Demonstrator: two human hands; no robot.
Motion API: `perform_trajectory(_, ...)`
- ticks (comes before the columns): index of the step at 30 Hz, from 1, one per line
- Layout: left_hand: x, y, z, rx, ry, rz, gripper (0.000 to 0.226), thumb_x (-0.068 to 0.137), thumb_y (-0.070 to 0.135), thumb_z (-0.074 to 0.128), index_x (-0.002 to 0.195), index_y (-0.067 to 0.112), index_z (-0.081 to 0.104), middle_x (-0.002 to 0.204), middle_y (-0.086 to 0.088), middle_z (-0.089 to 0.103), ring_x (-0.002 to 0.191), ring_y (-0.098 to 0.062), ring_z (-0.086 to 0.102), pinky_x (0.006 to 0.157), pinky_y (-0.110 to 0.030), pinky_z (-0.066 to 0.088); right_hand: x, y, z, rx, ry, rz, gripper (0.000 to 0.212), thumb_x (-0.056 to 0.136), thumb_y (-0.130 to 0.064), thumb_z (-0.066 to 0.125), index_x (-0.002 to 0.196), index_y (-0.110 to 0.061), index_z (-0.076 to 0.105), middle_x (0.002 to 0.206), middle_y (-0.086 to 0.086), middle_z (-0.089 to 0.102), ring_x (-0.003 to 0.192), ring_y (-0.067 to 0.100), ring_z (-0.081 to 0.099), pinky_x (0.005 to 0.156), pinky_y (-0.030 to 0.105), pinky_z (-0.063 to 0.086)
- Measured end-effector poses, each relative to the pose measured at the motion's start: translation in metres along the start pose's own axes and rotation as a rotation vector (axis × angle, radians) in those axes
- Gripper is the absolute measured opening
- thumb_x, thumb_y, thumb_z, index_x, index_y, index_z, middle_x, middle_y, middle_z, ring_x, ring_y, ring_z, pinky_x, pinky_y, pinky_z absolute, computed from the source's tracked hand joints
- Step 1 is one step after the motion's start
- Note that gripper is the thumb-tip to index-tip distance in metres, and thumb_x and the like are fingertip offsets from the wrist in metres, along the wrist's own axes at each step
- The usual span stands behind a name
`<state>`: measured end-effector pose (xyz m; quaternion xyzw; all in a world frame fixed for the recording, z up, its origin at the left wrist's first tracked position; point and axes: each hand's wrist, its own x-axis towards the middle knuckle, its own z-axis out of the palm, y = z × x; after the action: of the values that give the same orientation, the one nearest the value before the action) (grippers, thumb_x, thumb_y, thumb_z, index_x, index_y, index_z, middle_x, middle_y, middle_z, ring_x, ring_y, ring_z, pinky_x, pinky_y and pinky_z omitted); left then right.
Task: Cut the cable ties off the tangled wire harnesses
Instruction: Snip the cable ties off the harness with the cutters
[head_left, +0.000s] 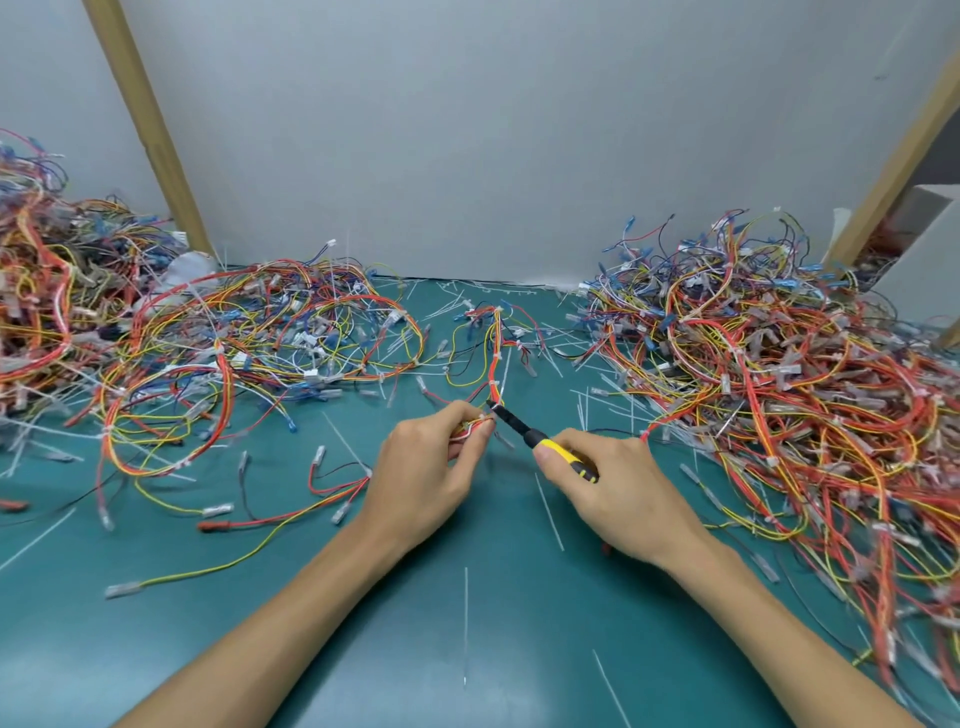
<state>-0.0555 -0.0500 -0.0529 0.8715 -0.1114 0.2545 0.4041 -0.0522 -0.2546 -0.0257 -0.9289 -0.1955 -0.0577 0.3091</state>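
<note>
My left hand (426, 467) pinches a bundle of red, orange and yellow wires (493, 353) that runs away from me across the green mat. My right hand (613, 483) grips a yellow and black cutter (540, 439). The cutter's black tip (496, 408) touches the bundle at a white cable tie just beyond my left fingertips. More white ties (497, 355) ring the same bundle farther up.
A large heap of tangled harnesses (779, 374) fills the right side, and another heap (208, 343) spreads over the left. Cut white tie strips (466, 623) and loose single wires (249, 525) lie scattered on the green mat (363, 649). A grey wall with wooden posts stands behind.
</note>
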Motion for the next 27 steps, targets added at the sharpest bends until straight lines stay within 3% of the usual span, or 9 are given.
perform_trajectory(2, -0.001, 0.002, 0.0002, 0.009, -0.007, -0.025, 0.011, 0.093, 0.031, 0.064, 0.092, 0.02, 0.067, 0.064, 0.015, 0.06, 0.067, -0.004, 0.064, 0.064, -0.033, 0.053, 0.0009, 0.0015, -0.0009, 0.04, -0.027, 0.01, 0.046, 0.093, -0.059, 0.044, 0.076, -0.018, 0.059, 0.063, 0.007, 0.057, 0.06, 0.018, 0.048, 0.064, 0.044, 0.044)
perform_trajectory(4, -0.0023, 0.0039, -0.0004, 0.033, 0.0, -0.05, 0.014, 0.091, 0.036, 0.066, 0.094, 0.023, 0.066, 0.068, 0.008, 0.066, 0.07, -0.006, 0.07, 0.069, -0.037, 0.055, 0.0006, 0.0024, 0.0001, 0.051, -0.028, 0.019, 0.047, 0.091, -0.062, 0.043, 0.08, -0.02, 0.061, 0.064, 0.005, 0.058, 0.06, 0.017, 0.049, 0.064, 0.044, 0.046)
perform_trajectory(9, -0.0014, 0.0028, -0.0025, 0.055, 0.034, -0.063, 0.011, 0.089, 0.034, 0.068, 0.092, 0.024, 0.065, 0.046, 0.015, 0.043, 0.06, -0.008, 0.068, 0.063, -0.038, 0.055, -0.002, 0.0025, 0.0078, -0.103, 0.037, -0.013, 0.043, 0.084, -0.07, 0.035, 0.089, -0.033, 0.055, 0.064, -0.009, 0.055, 0.067, 0.009, 0.053, 0.058, 0.033, 0.041)
perform_trajectory(14, -0.0017, -0.0003, -0.0004, 0.075, 0.026, -0.067, 0.01, 0.088, 0.03, 0.069, 0.086, 0.023, 0.062, 0.055, 0.01, 0.056, 0.065, -0.013, 0.07, 0.064, -0.039, 0.055, -0.0019, 0.005, 0.0074, -0.135, -0.005, -0.059, 0.04, 0.085, -0.068, 0.037, 0.103, -0.037, 0.054, 0.083, -0.011, 0.056, 0.081, 0.01, 0.053, 0.072, 0.036, 0.046)
perform_trajectory(17, -0.0026, -0.0015, -0.0001, 0.081, 0.033, -0.052, 0.011, 0.088, 0.028, 0.069, 0.084, 0.023, 0.061, 0.056, 0.011, 0.056, 0.064, -0.013, 0.069, 0.062, -0.039, 0.054, -0.0019, 0.0042, 0.0058, -0.188, 0.052, -0.086, 0.033, 0.086, -0.064, 0.043, 0.095, -0.033, 0.054, 0.077, -0.008, 0.056, 0.074, 0.011, 0.052, 0.064, 0.034, 0.044)
perform_trajectory(22, -0.0029, 0.0, 0.0011, 0.05, 0.055, -0.045, 0.011, 0.088, 0.028, 0.07, 0.084, 0.023, 0.061, 0.061, 0.007, 0.066, 0.061, -0.01, 0.068, 0.06, -0.039, 0.055, -0.0015, 0.003, 0.0045, -0.194, 0.082, -0.064, 0.043, 0.082, -0.066, 0.039, 0.085, -0.027, 0.055, 0.065, -0.005, 0.057, 0.065, 0.012, 0.053, 0.059, 0.036, 0.046)
perform_trajectory(27, -0.0029, -0.0012, 0.0001, 0.045, 0.055, -0.051, 0.01, 0.088, 0.025, 0.07, 0.085, 0.02, 0.062, 0.063, 0.006, 0.067, 0.063, -0.013, 0.069, 0.061, -0.039, 0.055, -0.0017, 0.0044, 0.0047, -0.207, 0.017, -0.072, 0.037, 0.088, -0.067, 0.038, 0.101, -0.036, 0.053, 0.082, -0.011, 0.055, 0.078, 0.008, 0.052, 0.068, 0.033, 0.045)
